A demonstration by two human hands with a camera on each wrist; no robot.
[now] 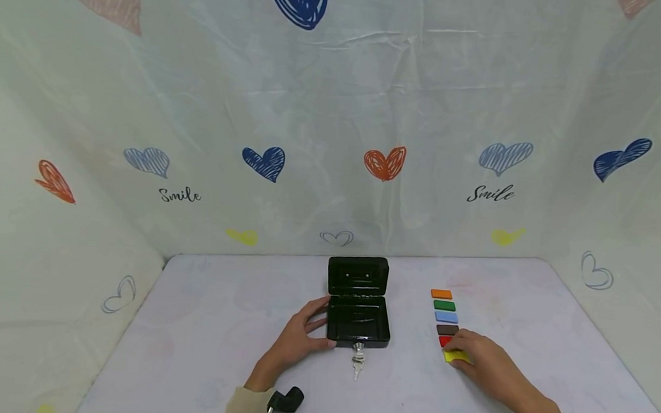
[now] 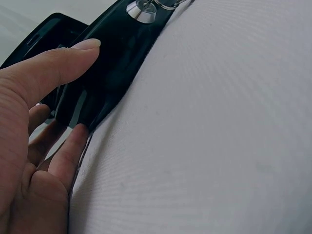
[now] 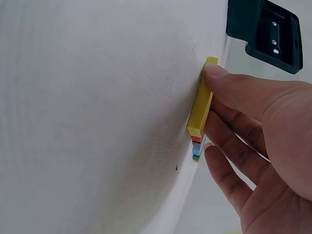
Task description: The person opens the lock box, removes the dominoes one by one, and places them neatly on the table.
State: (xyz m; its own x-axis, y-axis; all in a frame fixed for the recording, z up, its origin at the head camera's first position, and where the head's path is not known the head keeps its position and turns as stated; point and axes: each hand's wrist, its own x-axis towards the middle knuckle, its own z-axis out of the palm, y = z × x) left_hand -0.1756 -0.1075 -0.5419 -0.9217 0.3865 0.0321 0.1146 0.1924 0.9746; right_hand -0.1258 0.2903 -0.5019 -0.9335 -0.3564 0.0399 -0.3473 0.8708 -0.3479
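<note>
A small black metal cash box [image 1: 375,343] stands on the table with its lid [image 1: 358,276] tipped back and its inside bare. My left hand [image 1: 298,333] holds the box at its left side, thumb on the front wall and fingers along the side, as the left wrist view also shows. Keys [image 1: 357,363] hang from the lock at the front. Over on the right, my right hand [image 1: 492,366] pinches a yellow block [image 3: 200,111] between thumb and fingers. This block is at the near end of a row, right beside a red block [image 1: 444,341].
Beyond the red block the row continues away from me with a dark brown block [image 1: 446,330], a light blue one [image 1: 446,317], a green one [image 1: 444,305] and an orange one [image 1: 441,293]. A white curtain [image 1: 307,211] with printed hearts hangs behind the white table [image 1: 232,302].
</note>
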